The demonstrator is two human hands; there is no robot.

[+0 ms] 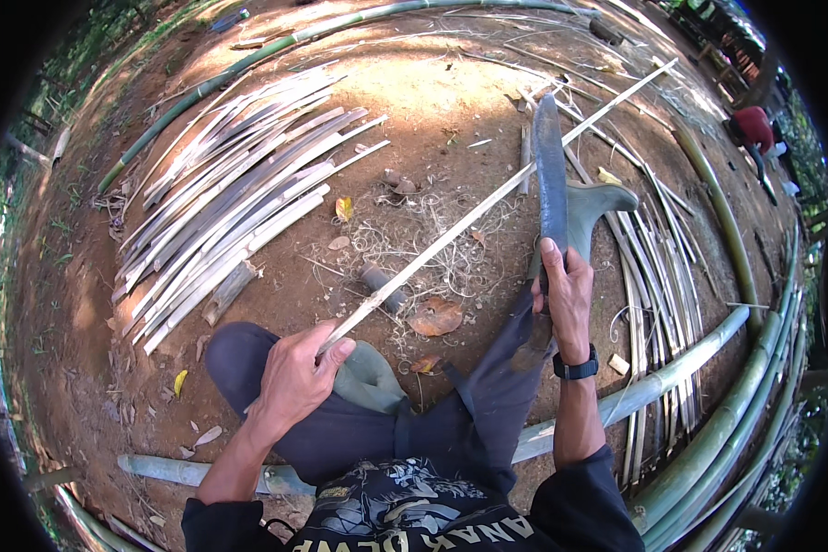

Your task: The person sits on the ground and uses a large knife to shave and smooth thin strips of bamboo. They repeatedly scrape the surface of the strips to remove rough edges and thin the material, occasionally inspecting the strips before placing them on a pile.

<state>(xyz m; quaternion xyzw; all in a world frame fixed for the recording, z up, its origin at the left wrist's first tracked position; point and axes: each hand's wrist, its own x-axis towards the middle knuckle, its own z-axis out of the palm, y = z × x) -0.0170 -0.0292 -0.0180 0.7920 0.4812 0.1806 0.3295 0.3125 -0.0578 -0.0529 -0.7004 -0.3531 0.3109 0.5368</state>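
My left hand (294,375) is closed round the near end of a long, pale bamboo strip (462,224). The strip slants up to the far right and crosses the blade of a machete (551,175). My right hand (567,296) grips the machete low down, its thumb lying along the base of the blade, which points away from me. Most of the handle is hidden in that hand. Where blade and strip cross, I cannot tell whether they touch. Curly shavings (451,253) lie on the ground below the strip.
Split bamboo strips (239,202) are piled at the left, and thinner ones (662,304) at the right. Green bamboo poles (708,442) lie at the right; another pole (635,391) runs behind my legs. My boot (591,210) is beside the blade. A person in red (753,129) is far right.
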